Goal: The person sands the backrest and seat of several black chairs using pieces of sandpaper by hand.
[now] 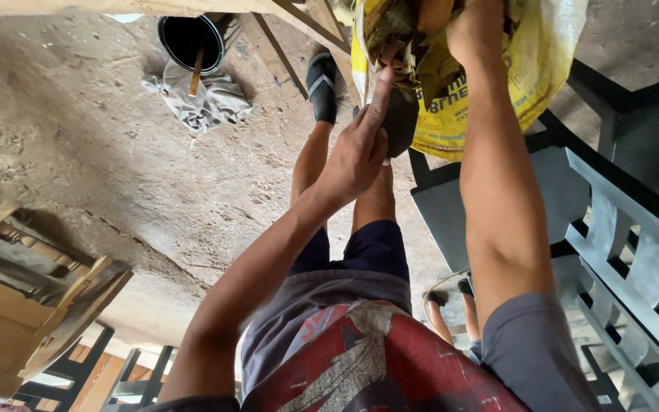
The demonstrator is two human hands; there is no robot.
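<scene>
A yellow plastic sack (532, 69) with crumpled brown paper (390, 30) in its mouth rests on the seat of a dark grey chair (497, 198) in front of me. My left hand (360, 149) is raised to the sack's near rim, index finger stretched up along it and thumb pinching the edge. My right hand (473, 30) reaches into the sack's mouth from above, fingers curled and partly hidden among the paper. What it grips is hidden. My legs and one dark shoe (322, 88) stand just left of the chair.
A black bucket (191, 38) with a wooden stick in it sits on a grey rag (207, 103) on the dirt floor, far left of the sack. Wooden furniture (32, 297) lies at the left. Grey chair slats (634, 259) fill the right side. Another person's foot (438, 305) shows under the chair.
</scene>
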